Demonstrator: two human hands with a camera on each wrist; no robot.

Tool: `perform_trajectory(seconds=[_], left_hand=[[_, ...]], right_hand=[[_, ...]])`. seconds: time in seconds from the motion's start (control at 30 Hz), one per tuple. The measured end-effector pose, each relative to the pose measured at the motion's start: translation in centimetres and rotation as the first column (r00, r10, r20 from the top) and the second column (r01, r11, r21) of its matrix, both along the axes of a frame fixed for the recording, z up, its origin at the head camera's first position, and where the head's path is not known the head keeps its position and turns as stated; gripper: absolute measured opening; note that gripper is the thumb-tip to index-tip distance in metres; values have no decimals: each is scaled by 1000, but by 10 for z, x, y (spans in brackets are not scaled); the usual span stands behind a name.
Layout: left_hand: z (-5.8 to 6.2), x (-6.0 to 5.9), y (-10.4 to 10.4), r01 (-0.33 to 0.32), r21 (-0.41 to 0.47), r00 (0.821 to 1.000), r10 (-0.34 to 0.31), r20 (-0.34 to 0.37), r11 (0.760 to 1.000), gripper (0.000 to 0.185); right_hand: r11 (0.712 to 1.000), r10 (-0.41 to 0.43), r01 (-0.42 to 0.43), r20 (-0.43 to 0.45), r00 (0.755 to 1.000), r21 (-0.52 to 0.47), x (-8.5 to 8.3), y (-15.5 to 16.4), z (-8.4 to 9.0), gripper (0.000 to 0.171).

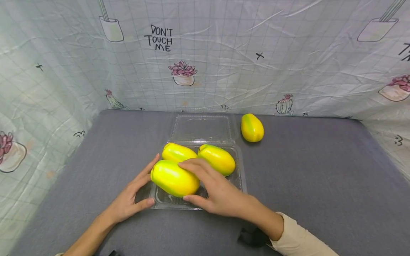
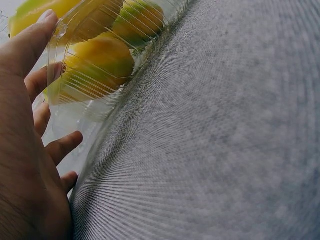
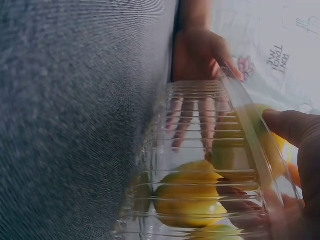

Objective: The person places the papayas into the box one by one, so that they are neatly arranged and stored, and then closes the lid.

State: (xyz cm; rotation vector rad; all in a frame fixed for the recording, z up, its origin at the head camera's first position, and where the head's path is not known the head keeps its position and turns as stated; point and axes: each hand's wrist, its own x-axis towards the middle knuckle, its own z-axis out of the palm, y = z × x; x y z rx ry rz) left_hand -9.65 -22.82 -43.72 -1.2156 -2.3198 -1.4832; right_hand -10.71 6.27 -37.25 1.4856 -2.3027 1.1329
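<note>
Three mangoes (image 1: 174,177) in open tray (image 1: 241,174), fourth mango (image 1: 252,127) behind-right, apparently just beside lid (image 1: 203,127)

Bright, even light; blurry wrist views.

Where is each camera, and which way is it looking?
Head: up high, looking down at the clear box; both hands and forearms show, right hand gripping the front mango.
Left wrist: low by the table, facing the box; left hand shows.
Right wrist: low, facing the box's ribbed wall; both hands show.
All share box and mangoes.
</note>
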Motion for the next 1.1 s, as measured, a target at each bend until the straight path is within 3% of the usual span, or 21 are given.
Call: perform_trajectory(seconds=[0.33,1.1], left_hand=[[0,-1,0,10,4,1000,-10,14,1000,63],[-4,0,-1,11,9,1000,-11,12,1000,61]], right_hand=[[999,-10,9,20,1000,47,1,-1,-4,71],[995,9,-4,-50,999,102,2,-3,-13,70]])
